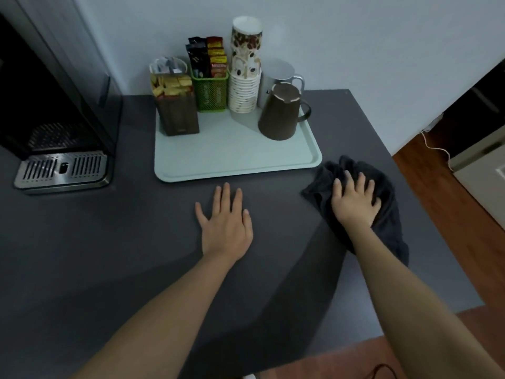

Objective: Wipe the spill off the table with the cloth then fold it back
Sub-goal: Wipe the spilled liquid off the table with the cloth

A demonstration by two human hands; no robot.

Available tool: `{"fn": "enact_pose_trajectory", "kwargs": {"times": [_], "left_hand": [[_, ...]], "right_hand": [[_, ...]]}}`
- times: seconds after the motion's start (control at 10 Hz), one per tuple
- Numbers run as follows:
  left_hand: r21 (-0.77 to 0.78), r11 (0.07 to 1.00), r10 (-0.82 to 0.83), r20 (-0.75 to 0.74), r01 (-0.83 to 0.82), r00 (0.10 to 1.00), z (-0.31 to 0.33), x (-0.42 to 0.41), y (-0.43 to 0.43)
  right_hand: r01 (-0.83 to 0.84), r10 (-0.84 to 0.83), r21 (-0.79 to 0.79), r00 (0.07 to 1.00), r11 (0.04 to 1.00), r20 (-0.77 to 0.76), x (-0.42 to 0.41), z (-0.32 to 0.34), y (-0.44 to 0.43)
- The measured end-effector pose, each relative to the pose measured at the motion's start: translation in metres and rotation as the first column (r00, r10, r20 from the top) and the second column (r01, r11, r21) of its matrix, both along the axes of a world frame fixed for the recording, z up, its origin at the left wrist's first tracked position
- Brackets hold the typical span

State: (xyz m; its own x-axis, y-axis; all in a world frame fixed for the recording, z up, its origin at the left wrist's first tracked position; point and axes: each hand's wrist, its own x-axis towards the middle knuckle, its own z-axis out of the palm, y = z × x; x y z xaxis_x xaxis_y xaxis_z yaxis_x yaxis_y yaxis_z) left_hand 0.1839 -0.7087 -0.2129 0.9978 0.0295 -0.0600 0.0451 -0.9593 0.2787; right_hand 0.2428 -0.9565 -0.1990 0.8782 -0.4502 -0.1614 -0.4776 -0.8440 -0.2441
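A dark grey cloth (388, 228) lies bunched and unfolded on the right part of the dark grey table (109, 255), close to the right edge. My right hand (355, 201) presses flat on top of the cloth with its fingers spread. My left hand (226, 222) rests palm down on the bare tabletop in the middle, fingers apart, holding nothing. I cannot make out any spill on the dark surface.
A pale green tray (237, 160) behind my hands carries an upturned brown jug (281, 113), a metal mug (278, 77), stacked paper cups (244, 69), a green basket of sachets (210, 88) and a snack box (175, 105). A coffee machine (60, 165) stands left. Wooden floor lies beyond the right edge.
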Motion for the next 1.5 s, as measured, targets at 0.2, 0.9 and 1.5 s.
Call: {"fn": "enact_pose_trajectory", "kwargs": {"times": [0.2, 0.9, 1.5], "left_hand": [[-0.181, 0.983, -0.001, -0.04, -0.006, 0.999, 0.01, 0.004, 0.008], [0.015, 0.96, 0.28, 0.057, -0.281, 0.958, 0.0, -0.026, 0.193], [-0.006, 0.958, 0.285, 0.081, -0.285, 0.955, 0.001, -0.027, 0.193]], "right_hand": [[-0.488, 0.492, -0.069, 0.868, 0.87, 0.063, -0.04, -0.01, 0.098], [-0.812, 0.811, -0.078, 0.56, 0.578, 0.17, -0.081, -0.005, 0.122], [-0.897, 0.91, -0.15, 0.405, 0.415, 0.094, -0.101, -0.004, 0.138]]}}
